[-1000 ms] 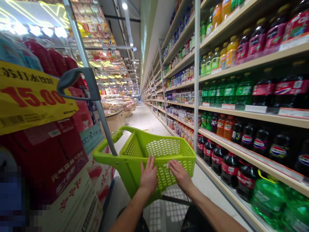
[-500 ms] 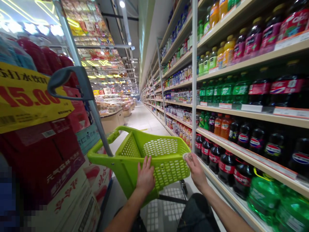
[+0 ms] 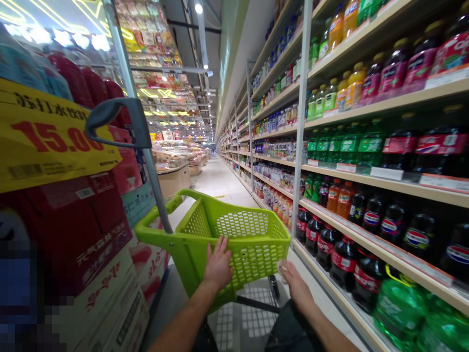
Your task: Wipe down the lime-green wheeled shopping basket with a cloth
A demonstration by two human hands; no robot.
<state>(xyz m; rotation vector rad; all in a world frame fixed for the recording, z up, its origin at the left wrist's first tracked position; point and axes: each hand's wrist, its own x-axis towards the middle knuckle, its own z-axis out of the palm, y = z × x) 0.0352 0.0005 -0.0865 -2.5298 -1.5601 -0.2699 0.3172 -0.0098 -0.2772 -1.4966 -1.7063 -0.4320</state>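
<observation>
A lime-green plastic shopping basket (image 3: 252,230) on wheels stands in the aisle in front of me, and nothing shows inside it. My left hand (image 3: 218,264) lies flat on its near perforated wall, fingers stretched upward. My right hand (image 3: 295,286) hangs just below and off the basket's near right corner, close to my knee. Its fingers are curled round a small pale thing I cannot make out. The basket's grey handle (image 3: 117,122) rises on a metal pole (image 3: 154,181) at the left.
Shelves of soft-drink bottles (image 3: 366,215) line the right side, their lowest board near my right hand. At the left stands a stack of red cartons (image 3: 91,234) with a yellow 15.00 price sign (image 3: 51,142). The aisle floor (image 3: 220,181) runs ahead past display tables.
My right hand slid from the basket's near wall to its right corner, then dropped off below it. My left hand stayed on the wall. The basket shifted slightly left.
</observation>
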